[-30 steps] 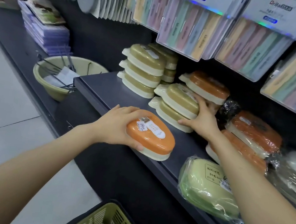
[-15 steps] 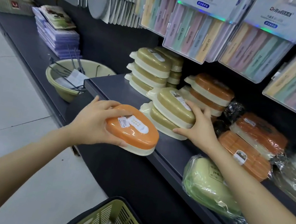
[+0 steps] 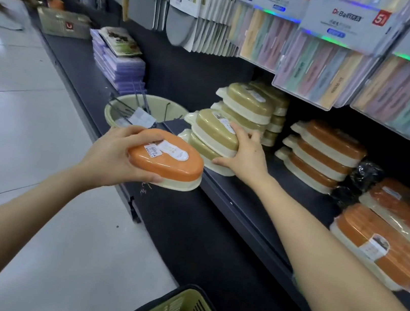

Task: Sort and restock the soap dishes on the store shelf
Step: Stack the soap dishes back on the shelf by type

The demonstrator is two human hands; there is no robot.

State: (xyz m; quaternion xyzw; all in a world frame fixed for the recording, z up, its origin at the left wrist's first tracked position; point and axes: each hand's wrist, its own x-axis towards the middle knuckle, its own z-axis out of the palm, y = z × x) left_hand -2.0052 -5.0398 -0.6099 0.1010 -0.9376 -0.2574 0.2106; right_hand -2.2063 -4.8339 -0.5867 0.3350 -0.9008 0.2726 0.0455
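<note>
Far left, on the lower ledge, we log purple packs (image 3: 121,68) stacked flat. Just right of them is a pale basin (image 3: 158,104) holding wire hooks and a paper tag.

Left hand (image 3: 110,157): grips an orange dish (image 3: 168,162), thumb along the near edge, fingers curled over the far side of the lid. The dish is in the air, off the shelf (image 3: 300,189), in front of its left corner. Lid up, two labels on top, cream base below.

Bottom centre: part of a green basket (image 3: 186,309), cut by the frame edge.

Right hand (image 3: 246,156): grips the olive pair (image 3: 212,135), two olive-lidded dishes stacked at the shelf's front left. Fingers lie over the top lid, thumb against the bottom dish's base. We cannot tell whether the pair rests on the shelf or is lifted.

Behind the pair, near the back wall, is an olive stack (image 3: 248,106) with a second column behind it. Further right is an orange stack (image 3: 324,152) of three, apart from the olive ones. At the right edge are wrapped dishes (image 3: 381,251), orange, in clear film, overlapping. Above them are hanging packs (image 3: 326,64) of pastel strips.
</note>
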